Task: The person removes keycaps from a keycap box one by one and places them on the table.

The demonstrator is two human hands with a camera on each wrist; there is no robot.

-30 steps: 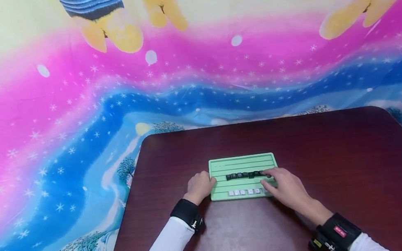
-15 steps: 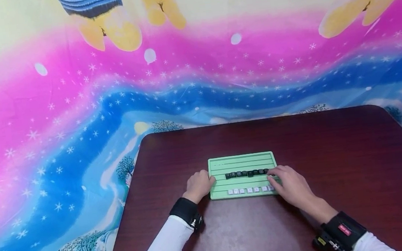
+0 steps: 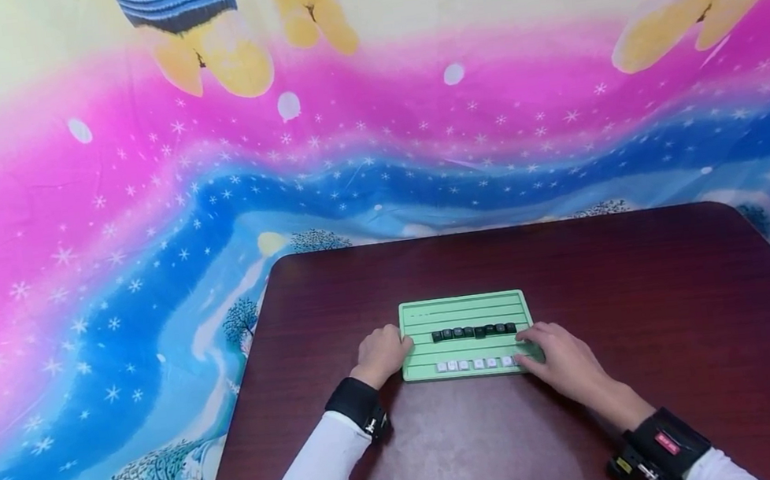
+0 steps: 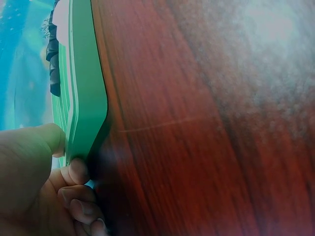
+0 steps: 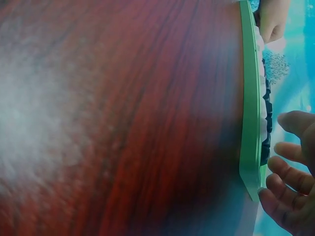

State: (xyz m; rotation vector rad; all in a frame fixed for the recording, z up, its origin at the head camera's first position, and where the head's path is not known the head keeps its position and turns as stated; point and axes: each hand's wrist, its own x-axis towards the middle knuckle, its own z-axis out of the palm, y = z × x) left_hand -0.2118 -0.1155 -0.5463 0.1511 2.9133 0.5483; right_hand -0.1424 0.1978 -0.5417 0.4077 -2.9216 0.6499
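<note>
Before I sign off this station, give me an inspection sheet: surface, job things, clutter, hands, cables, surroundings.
Surface: glossy reddish-brown wood-grain table.
Job's things: green rectangular plastic-looking tray bearing a row of small black square blocks and, nearer, a row of small white square blocks.
Clutter: nothing seen.
Hands: left hand pinches the tray's left edge; right hand at its right end, contact unclear.
Cables: nothing seen.
Surroundings: multicoloured cartoon-print fabric backdrop.

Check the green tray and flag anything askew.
One black tile, mid-row on the green tray, sits slightly lower than its neighbours in the head view, breaking the line. The white tiles are unevenly spaced.
</note>
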